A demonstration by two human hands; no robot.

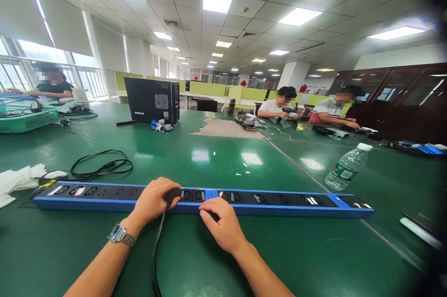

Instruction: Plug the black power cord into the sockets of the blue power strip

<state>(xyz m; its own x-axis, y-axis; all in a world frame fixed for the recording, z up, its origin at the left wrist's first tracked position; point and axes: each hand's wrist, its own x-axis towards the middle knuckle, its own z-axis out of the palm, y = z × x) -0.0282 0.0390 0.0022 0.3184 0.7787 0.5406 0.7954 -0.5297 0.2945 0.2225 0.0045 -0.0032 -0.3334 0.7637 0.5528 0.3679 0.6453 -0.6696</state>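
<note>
A long blue and black power strip (286,199) with several sockets lies across the green table. My left hand (153,200), a metal watch (122,235) on its wrist, is closed around a black power plug (172,192) at the strip's middle. From that plug a black cable (158,246) runs down toward me. Whether the plug sits fully in a socket, I cannot tell. Just to the right, my right hand (223,223) rests at the strip's near edge, thumb and fingers apart, with nothing seen between them.
A water bottle (347,166) stands tilted-looking beyond the strip's right end. Behind its left part lie a coiled black cord (104,166) and white tissue (21,178). Farther back are a black computer case (152,100), a green basket (30,120) and several people at work.
</note>
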